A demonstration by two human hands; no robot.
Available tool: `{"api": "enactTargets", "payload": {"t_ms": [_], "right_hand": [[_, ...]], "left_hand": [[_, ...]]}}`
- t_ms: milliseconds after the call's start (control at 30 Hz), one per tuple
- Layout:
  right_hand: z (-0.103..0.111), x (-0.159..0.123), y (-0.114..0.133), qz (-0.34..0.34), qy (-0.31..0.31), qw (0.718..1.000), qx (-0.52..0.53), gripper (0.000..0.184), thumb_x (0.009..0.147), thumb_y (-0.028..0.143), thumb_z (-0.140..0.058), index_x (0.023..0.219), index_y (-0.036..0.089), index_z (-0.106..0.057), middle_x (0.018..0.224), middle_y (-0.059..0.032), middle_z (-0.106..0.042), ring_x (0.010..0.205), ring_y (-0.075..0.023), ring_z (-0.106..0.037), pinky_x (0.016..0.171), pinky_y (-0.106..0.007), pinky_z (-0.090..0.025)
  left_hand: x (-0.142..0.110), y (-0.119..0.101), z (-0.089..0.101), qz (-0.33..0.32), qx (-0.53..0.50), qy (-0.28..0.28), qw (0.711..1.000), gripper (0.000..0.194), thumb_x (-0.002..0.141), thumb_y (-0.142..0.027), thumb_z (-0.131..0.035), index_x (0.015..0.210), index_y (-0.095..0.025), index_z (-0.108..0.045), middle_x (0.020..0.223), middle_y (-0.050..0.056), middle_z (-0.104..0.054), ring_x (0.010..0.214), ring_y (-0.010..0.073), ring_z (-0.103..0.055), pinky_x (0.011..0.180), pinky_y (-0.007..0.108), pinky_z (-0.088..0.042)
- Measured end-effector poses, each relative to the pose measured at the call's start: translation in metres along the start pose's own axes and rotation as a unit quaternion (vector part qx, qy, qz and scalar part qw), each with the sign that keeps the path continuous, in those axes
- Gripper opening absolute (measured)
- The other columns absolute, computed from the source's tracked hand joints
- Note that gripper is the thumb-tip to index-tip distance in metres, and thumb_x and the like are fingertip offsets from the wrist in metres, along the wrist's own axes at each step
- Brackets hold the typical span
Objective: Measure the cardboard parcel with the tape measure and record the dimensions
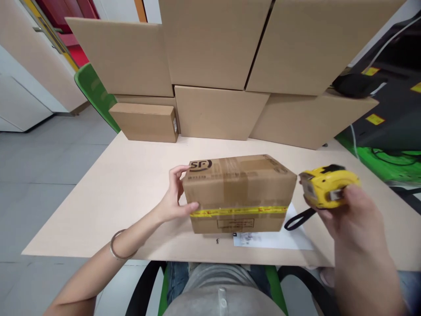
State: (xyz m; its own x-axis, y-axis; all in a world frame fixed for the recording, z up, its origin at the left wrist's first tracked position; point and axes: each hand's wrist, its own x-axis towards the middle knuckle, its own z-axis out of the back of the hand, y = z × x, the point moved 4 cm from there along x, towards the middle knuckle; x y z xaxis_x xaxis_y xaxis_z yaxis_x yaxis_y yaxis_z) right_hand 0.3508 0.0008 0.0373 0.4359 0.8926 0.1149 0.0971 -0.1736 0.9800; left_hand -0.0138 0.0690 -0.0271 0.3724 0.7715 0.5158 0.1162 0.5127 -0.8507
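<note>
A taped cardboard box with "SF" printed on top and a yellow tape band around its front sits near the front of the table. My left hand grips its left end, thumb on the front face and fingers behind the left edge. To the right of the box, my right hand is closed around a yellow tape measure, slightly blurred. The tape measure's front end is close to the box's upper right corner; whether they touch I cannot tell. A black wrist strap dangles from it.
A white sheet of paper lies partly under the box on the pale table. A smaller cardboard box stands at the back left. Large cardboard boxes line the back edge. A green chair is behind on the left.
</note>
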Motion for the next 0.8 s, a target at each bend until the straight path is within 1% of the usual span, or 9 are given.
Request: {"api": "enactTargets", "payload": {"t_ms": [100, 167, 233, 300, 367, 467, 533, 633, 800], "right_hand": [[-0.021, 0.011, 0.024, 0.049, 0.037, 0.998, -0.031, 0.042, 0.064, 0.056, -0.09, 0.09, 0.029, -0.072, 0.074, 0.0014, -0.063, 0.051, -0.0124, -0.048, 0.033, -0.022, -0.028], [-0.05, 0.011, 0.039, 0.091, 0.134, 0.981, -0.106, 0.035, 0.072, 0.05, -0.088, 0.095, 0.031, -0.069, 0.078, 0.0024, -0.066, 0.055, -0.0134, -0.054, 0.04, -0.024, -0.037], [-0.088, 0.005, 0.049, 0.136, 0.264, 0.93, -0.216, 0.029, 0.082, 0.046, -0.082, 0.102, 0.032, -0.066, 0.086, 0.0024, -0.069, 0.065, -0.0148, -0.06, 0.051, -0.026, -0.046], [-0.128, -0.003, 0.05, 0.169, 0.379, 0.854, -0.314, 0.028, 0.089, 0.047, -0.075, 0.107, 0.029, -0.063, 0.091, 0.0008, -0.07, 0.072, -0.0163, -0.063, 0.058, -0.027, -0.048], [-0.161, -0.011, 0.046, 0.183, 0.455, 0.787, -0.374, 0.03, 0.095, 0.05, -0.066, 0.11, 0.025, -0.06, 0.093, -0.0009, -0.07, 0.074, -0.0173, -0.064, 0.061, -0.028, -0.047], [-0.192, -0.018, 0.036, 0.177, 0.522, 0.726, -0.412, 0.031, 0.1, 0.049, -0.058, 0.117, 0.022, -0.056, 0.095, -0.0028, -0.071, 0.076, -0.0187, -0.065, 0.063, -0.029, -0.045], [-0.197, -0.021, 0.03, 0.16, 0.538, 0.703, -0.436, 0.031, 0.101, 0.047, -0.056, 0.12, 0.022, -0.055, 0.098, -0.004, -0.072, 0.079, -0.0205, -0.067, 0.064, -0.029, -0.044], [-0.185, -0.02, 0.028, 0.144, 0.524, 0.692, -0.475, 0.028, 0.101, 0.049, -0.055, 0.115, 0.025, -0.055, 0.096, -0.0027, -0.072, 0.076, -0.0205, -0.066, 0.063, -0.029, -0.043], [-0.129, 0.0, 0.039, 0.131, 0.487, 0.703, -0.501, 0.029, 0.098, 0.051, -0.061, 0.117, 0.03, -0.061, 0.097, -0.0005, -0.073, 0.076, -0.0197, -0.068, 0.064, -0.029, -0.048]], "left_hand": [[-0.01, 0.01, -0.006, -0.111, 0.083, 0.042, 0.99, 0.099, 0.067, -0.039, -0.089, 0.148, -0.037, -0.032, 0.151, 0.012, -0.034, 0.148, 0.0401, -0.03, 0.115, 0.062, -0.04], [-0.015, 0.02, -0.007, -0.132, 0.105, 0.059, 0.984, 0.108, 0.063, -0.041, -0.09, 0.151, -0.038, -0.029, 0.155, 0.013, -0.032, 0.151, 0.0424, -0.026, 0.117, 0.066, -0.037], [-0.019, 0.028, -0.007, -0.139, 0.099, 0.067, 0.983, 0.118, 0.06, -0.042, -0.093, 0.155, -0.04, -0.023, 0.158, 0.013, -0.031, 0.151, 0.0432, -0.027, 0.117, 0.066, -0.038], [-0.022, 0.032, -0.005, -0.142, 0.078, 0.068, 0.984, 0.13, 0.057, -0.041, -0.096, 0.159, -0.041, -0.015, 0.161, 0.013, -0.029, 0.151, 0.0442, -0.031, 0.118, 0.065, -0.04], [-0.024, 0.036, -0.004, -0.135, 0.068, 0.07, 0.986, 0.14, 0.055, -0.041, -0.098, 0.161, -0.044, -0.008, 0.164, 0.014, -0.026, 0.149, 0.045, -0.037, 0.118, 0.066, -0.039], [-0.028, 0.041, -0.001, -0.115, 0.082, 0.063, 0.988, 0.145, 0.055, -0.045, -0.099, 0.162, -0.047, 0.001, 0.167, 0.015, -0.024, 0.145, 0.0448, -0.044, 0.117, 0.067, -0.039], [-0.028, 0.042, -0.001, -0.114, 0.086, 0.061, 0.988, 0.146, 0.056, -0.048, -0.098, 0.162, -0.047, 0.003, 0.167, 0.015, -0.025, 0.145, 0.0443, -0.044, 0.116, 0.067, -0.04], [-0.023, 0.036, -0.002, -0.16, 0.102, 0.078, 0.979, 0.138, 0.059, -0.053, -0.094, 0.164, -0.044, -0.004, 0.164, 0.014, -0.028, 0.149, 0.0447, -0.038, 0.117, 0.067, -0.039], [-0.016, 0.024, -0.003, -0.215, 0.156, 0.085, 0.96, 0.105, 0.072, -0.058, -0.084, 0.16, -0.036, -0.032, 0.155, 0.014, -0.034, 0.146, 0.0429, -0.038, 0.115, 0.065, -0.044]]}}
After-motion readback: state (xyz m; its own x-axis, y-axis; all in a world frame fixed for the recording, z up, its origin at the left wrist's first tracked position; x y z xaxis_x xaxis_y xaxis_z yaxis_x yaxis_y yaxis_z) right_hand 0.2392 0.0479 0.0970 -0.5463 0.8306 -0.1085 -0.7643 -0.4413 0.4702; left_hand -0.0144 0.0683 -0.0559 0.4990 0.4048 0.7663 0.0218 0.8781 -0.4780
